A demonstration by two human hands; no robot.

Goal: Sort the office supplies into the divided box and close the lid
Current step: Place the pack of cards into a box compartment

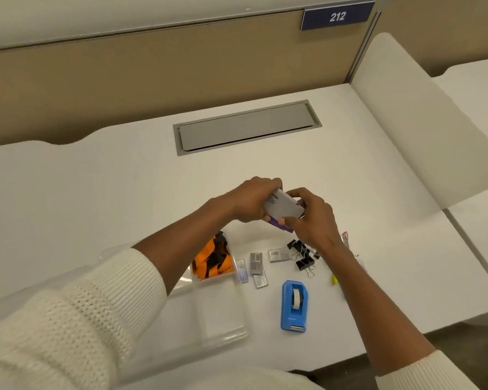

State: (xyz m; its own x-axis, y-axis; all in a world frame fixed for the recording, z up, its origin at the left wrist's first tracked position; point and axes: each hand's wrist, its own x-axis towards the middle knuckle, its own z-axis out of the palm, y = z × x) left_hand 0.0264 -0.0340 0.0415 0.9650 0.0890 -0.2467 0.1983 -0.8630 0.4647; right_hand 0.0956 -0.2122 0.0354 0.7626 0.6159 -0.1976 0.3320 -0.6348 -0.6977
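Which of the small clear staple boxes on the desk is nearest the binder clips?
The rightmost staple box, lying lengthwise beside the binder clips; the others cluster leftward.

A dark blue rectangular plaque (337,16) fixed to the top of the tan partition wall carries the white number "212". The small white cardboard box (283,207) with purple edging shows black lettering ending in "mlin"; its smaller print is too blurred to read.

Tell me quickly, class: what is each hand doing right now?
Left hand: closed on the white box.
Right hand: closed on the same box, at its purple end.
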